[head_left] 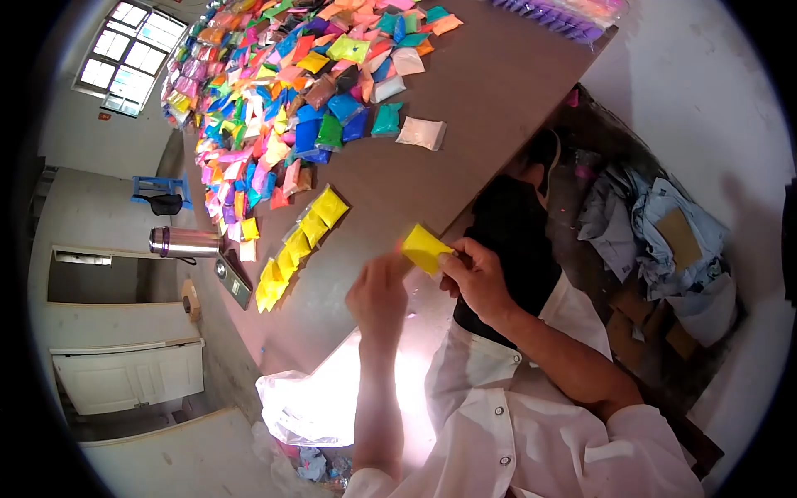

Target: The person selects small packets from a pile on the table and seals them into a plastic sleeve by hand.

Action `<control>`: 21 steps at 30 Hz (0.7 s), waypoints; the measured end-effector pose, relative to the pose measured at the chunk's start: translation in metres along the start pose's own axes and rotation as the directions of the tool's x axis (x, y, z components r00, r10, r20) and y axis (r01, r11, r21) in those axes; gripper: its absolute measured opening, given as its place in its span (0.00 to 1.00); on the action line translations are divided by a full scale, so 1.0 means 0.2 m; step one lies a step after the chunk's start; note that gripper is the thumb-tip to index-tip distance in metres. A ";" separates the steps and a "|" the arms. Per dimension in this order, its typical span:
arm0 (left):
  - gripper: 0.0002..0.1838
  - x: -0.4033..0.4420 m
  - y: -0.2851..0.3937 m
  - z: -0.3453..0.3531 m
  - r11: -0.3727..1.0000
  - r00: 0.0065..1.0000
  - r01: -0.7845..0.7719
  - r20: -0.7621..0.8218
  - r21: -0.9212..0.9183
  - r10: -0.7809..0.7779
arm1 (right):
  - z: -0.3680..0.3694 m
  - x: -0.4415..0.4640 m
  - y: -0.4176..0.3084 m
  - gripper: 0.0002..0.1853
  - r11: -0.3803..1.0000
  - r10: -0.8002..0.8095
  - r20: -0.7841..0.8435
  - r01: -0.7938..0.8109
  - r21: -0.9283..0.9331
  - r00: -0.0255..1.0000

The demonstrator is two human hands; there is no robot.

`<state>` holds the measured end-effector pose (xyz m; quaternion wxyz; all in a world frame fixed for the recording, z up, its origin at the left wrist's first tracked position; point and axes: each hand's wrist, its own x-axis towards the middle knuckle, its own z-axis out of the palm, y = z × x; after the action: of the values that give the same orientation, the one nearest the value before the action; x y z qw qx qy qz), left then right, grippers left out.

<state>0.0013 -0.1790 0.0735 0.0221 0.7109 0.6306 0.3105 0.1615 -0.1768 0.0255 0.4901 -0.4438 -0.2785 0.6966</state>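
A yellow packet (426, 248) is pinched at its right corner between the thumb and fingers of my right hand (479, 280), above the table's near edge. My left hand (378, 292) is just left of that packet, blurred by motion, and its fingertips are too smeared to read. On the brown table (398, 187), left of my hands, a slanting row of several yellow packets (297, 246) lies overlapping. Beyond the row is a large heap of small packets in many colours (282, 91). A pale pink packet (422, 133) and a teal packet (387, 119) lie at its near side.
A steel flask (184, 241) and a dark flat device (233, 280) are at the table's left edge. Purple bristly items (552, 18) lie at the far corner. Crumpled grey bags (664, 228) and cardboard (635, 307) lie on the right. A white plastic bag (303, 407) hangs by the near edge.
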 end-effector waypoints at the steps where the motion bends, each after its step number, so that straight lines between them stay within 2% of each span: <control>1: 0.01 0.01 -0.02 0.00 0.999 0.997 0.045 -0.058 -0.001 -0.045 | 0.00 0.00 0.00 0.07 1.000 -0.001 0.001 0.001 0.001 1.000; 3: 0.01 0.01 -0.04 -0.01 0.995 0.993 0.103 -0.051 -0.005 -0.103 | -0.02 0.01 0.00 0.12 0.999 0.050 0.039 -0.049 -0.017 0.998; 5: 0.01 -0.03 0.00 -0.01 0.996 0.998 0.048 -0.039 -0.081 -0.051 | -0.01 0.01 -0.01 0.09 0.998 0.062 0.026 -0.063 0.026 0.998; 6: 0.02 -0.06 0.03 0.00 0.997 0.998 -0.062 -0.012 -0.047 0.061 | 0.00 0.01 -0.01 0.06 0.995 0.075 0.015 -0.076 0.069 0.997; 7: 0.03 -0.07 0.07 0.00 0.994 0.995 -0.094 0.037 -0.062 0.096 | -0.01 0.01 -0.01 0.06 0.995 0.077 0.016 -0.078 0.070 0.997; 9: 0.03 -0.09 0.04 0.02 0.994 0.993 -0.111 0.041 -0.010 0.111 | -0.03 0.02 0.00 0.10 0.984 0.122 0.042 -0.127 0.127 0.992; 11: 0.03 -0.04 0.01 0.01 0.997 0.997 -0.072 -0.001 0.006 0.072 | -0.04 0.01 -0.01 0.09 0.974 0.153 0.036 -0.157 0.163 0.988; 12: 0.03 -0.02 -0.03 0.01 1.000 0.996 -0.005 -0.089 -0.009 0.005 | -0.04 0.02 -0.02 0.08 0.962 0.179 0.040 -0.183 0.201 0.983; 13: 0.03 -0.02 -0.02 -0.01 1.000 0.996 -0.008 -0.092 -0.009 0.007 | -0.04 0.03 -0.03 0.08 0.963 0.175 0.041 -0.180 0.201 0.984; 15: 0.03 -0.02 0.05 -0.04 0.998 0.998 0.023 -0.065 -0.060 -0.027 | -0.07 0.04 -0.04 0.06 0.909 0.257 0.098 -0.275 0.315 0.961; 17: 0.04 -0.05 0.10 -0.01 0.977 0.977 -0.207 -0.055 -0.044 0.205 | -0.08 0.04 -0.06 0.06 0.871 0.296 0.119 -0.319 0.373 0.948; 19: 0.03 -0.08 0.12 0.04 0.977 0.981 -0.191 -0.044 -0.096 0.188 | -0.09 0.04 -0.08 0.06 0.829 0.333 0.142 -0.362 0.427 0.932; 21: 0.03 -0.06 0.05 0.06 0.986 0.987 -0.151 -0.071 -0.065 0.146 | -0.11 0.04 -0.09 0.06 0.793 0.379 0.176 -0.417 0.445 0.909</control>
<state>0.0148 -0.1882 0.0625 0.0033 0.7441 0.5650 0.3565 0.1874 -0.1639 0.0288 0.4146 -0.3316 -0.0194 0.8472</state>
